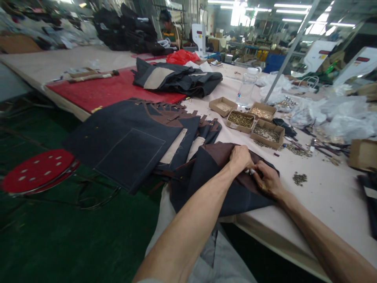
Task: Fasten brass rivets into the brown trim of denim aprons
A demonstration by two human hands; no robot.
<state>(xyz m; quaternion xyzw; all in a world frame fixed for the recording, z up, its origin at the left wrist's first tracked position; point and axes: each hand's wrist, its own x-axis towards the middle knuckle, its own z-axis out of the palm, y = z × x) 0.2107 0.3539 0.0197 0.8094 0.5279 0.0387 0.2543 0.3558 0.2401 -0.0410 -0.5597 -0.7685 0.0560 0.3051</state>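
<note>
A dark blue apron (203, 173) with brown trim lies bunched over the table's front edge. My left hand (242, 160) is closed on its brown band from above. Close beside it, my right hand (268, 180) pinches the same band, its fingers curled. Between the two hands shows a small whitish or metallic bit (250, 171), too small to make out. Left of my hands, a stack of similar aprons (132, 145) with stitched pockets and brown edging overhangs the table.
Beyond my hands are cardboard boxes (240, 120) of small metal fasteners, with a loose pile of fasteners (299, 179) to the right. A plastic jug (247, 88) stands behind. Further back lie folded dark cloth (176, 78) and a red sheet (100, 92). A red stool (38, 171) is at left.
</note>
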